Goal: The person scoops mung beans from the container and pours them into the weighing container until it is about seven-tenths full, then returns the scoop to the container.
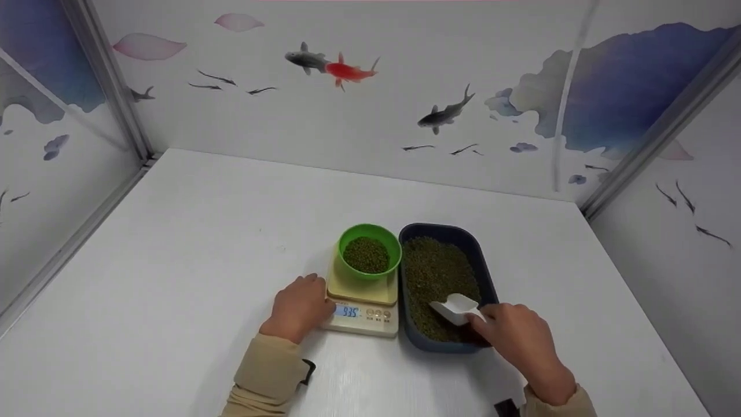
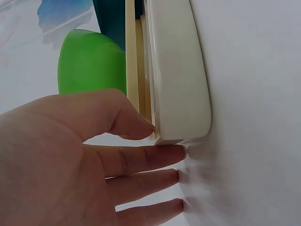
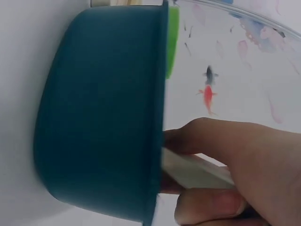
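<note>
A kitchen scale (image 1: 362,324) with a lit display stands on the table, bearing a green bowl (image 1: 370,275) of small green beans or pellets. At its left front corner, my left hand (image 1: 301,307) touches the casing with thumb and index finger; the left wrist view has the other fingers (image 2: 146,186) straight on the table side. Just right of the scale is a dark blue tub (image 1: 446,347) of the same granules (image 1: 437,272). My right hand (image 1: 518,336) grips a white scoop (image 1: 457,308) by its handle (image 3: 193,172); its blade lies at the granules inside the tub.
The white table (image 1: 231,220) is bounded by printed wall panels (image 1: 370,116) at the back and sides, joined by metal posts (image 1: 110,81). The tub's wall (image 3: 103,108) rises beside the right hand. Bowl and tub rims stand close together.
</note>
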`<state>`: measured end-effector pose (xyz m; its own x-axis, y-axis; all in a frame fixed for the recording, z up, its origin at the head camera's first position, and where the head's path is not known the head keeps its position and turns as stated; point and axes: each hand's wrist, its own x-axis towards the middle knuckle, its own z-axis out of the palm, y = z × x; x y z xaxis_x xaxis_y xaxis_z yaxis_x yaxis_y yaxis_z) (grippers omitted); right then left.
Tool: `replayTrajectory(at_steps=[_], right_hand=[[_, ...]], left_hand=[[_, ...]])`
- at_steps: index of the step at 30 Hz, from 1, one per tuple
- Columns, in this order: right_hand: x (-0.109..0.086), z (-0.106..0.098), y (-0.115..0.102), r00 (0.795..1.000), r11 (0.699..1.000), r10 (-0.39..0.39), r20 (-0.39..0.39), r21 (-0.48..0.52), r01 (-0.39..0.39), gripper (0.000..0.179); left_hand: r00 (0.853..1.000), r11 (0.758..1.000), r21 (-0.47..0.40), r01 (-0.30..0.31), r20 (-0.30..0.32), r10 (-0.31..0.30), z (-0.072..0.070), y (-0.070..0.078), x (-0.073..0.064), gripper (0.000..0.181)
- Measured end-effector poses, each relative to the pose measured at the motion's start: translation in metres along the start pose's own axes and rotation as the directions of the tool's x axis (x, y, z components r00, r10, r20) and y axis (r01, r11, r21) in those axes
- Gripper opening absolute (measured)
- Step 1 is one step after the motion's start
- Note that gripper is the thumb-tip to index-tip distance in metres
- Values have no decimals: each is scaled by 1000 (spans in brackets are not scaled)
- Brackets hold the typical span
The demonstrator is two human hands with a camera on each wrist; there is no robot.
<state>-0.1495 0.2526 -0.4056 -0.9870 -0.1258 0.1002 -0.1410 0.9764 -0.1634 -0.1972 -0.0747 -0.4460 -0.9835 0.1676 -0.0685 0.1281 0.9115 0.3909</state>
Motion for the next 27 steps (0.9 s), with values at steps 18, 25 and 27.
replayTrajectory(at_steps=[18, 25, 27], right_hand=[[33, 36, -15, 995, 997, -67, -76, 44, 71, 39], [42, 45, -22, 990, 994, -82, -117, 64, 90, 34], [44, 47, -23, 991, 995, -70, -111, 58, 77, 33]], left_hand=[[1000, 1000, 0, 7, 1, -7, 0, 0, 1, 30], [1000, 1000, 19, 18, -10, -18, -1, 1, 0, 26], [1000, 1000, 26, 18, -4, -18, -1, 2, 0, 28]])
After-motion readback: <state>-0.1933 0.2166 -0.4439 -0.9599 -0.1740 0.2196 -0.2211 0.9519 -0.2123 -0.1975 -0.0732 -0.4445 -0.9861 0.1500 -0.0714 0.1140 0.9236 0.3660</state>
